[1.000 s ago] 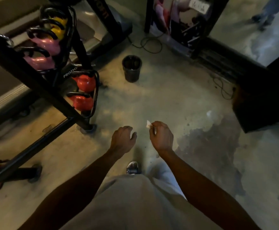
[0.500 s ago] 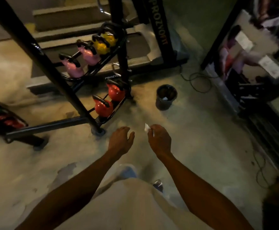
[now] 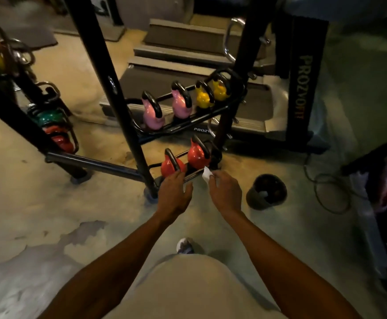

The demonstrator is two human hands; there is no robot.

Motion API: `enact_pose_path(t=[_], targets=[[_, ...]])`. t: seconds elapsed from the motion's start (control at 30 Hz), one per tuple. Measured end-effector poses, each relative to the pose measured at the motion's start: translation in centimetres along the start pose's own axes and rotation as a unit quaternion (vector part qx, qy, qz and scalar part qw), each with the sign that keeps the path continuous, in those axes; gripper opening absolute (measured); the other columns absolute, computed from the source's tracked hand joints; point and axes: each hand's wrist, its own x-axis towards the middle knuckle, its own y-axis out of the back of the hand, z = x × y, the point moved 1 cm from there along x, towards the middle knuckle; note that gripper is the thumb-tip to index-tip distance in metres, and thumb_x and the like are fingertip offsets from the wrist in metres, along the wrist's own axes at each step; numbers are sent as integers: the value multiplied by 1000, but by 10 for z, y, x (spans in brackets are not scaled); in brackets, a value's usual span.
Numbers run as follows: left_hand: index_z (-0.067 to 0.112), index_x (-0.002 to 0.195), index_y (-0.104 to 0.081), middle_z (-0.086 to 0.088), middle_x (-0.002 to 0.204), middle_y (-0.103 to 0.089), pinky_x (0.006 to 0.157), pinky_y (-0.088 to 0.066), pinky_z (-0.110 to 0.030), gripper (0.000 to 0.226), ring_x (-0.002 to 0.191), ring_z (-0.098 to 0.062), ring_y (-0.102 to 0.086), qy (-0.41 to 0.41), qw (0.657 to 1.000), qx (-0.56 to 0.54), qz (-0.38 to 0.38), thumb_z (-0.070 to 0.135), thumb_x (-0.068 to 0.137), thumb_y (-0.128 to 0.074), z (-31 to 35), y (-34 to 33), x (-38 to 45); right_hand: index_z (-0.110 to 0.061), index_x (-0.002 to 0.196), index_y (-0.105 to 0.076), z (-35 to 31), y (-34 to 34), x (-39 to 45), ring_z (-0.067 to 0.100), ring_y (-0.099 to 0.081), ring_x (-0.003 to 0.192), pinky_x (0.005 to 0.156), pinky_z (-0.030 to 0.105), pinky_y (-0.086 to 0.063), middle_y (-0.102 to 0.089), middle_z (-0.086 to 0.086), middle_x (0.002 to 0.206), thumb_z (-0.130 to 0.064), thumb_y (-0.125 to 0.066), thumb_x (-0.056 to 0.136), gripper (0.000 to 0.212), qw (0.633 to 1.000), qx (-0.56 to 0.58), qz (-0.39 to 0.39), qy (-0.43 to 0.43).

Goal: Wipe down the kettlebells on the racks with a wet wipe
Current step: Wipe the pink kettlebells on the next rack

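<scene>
The wet wipe (image 3: 206, 174), a small, limp, light white sheet, is pinched in the right hand (image 3: 225, 192). The left hand (image 3: 173, 194) is held apart with relaxed, empty fingers. 2 glossy red kettlebells (image 3: 197, 155) sit on the lower rack (image 3: 193, 173); they are judged heavy, rigid and slippery, and best steadied by the black looped handles.

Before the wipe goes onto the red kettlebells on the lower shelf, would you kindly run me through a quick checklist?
1. Wet wipe pinched in right hand: ok.
2. Left hand free, holding nothing: ok.
3. Red kettlebells seated on lower shelf: ok.
4. Handle tops clear of obstruction: ok.
5. Wipe still damp enough: cannot tell.
6. Bin close by for disposal: ok.
</scene>
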Motion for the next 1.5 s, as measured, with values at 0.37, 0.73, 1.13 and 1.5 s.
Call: enact_pose_path(t=[0.37, 0.73, 1.13, 1.5], targets=[[10, 153, -50, -14, 159, -48, 123, -33, -44, 52, 147, -30, -44, 116, 989, 30, 89, 38, 109, -51, -2, 33, 108, -20, 111, -77, -72, -47, 177, 21, -70, 95, 82, 37, -56, -77, 2, 103, -24, -63, 97, 20, 981, 116, -98, 120], [10, 155, -48, -12, 156, -52, 121, -40, -46, 57, 145, -26, -47, 184, 954, 8, 236, 27, 102, -61, 19, 26, 214, -27, 103, -75, -123, -98, 320, 16, -67, 102, 88, 48, -61, -72, 1, 109, -32, -68, 94, 13, 936, 244, -239, 80], [10, 165, -24, -8, 174, -19, 131, -17, -50, 77, 161, -24, -12, 210, 945, 36, 249, 22, 100, -62, 15, 18, 250, -26, 113, -77, -178, -120, 382, 1, -66, 90, 82, 18, -55, -77, -4, 105, -21, -74, 89, 25, 893, 202, -291, 276], [11, 166, -20, -9, 173, -17, 132, -15, -49, 79, 162, -21, -5, 183, 948, 31, 259, 29, 95, -50, 4, 11, 260, -7, 144, -60, -180, -135, 408, 25, -44, 148, 121, 47, -39, -54, 14, 152, -33, -47, 108, 46, 639, 50, -379, 667]])
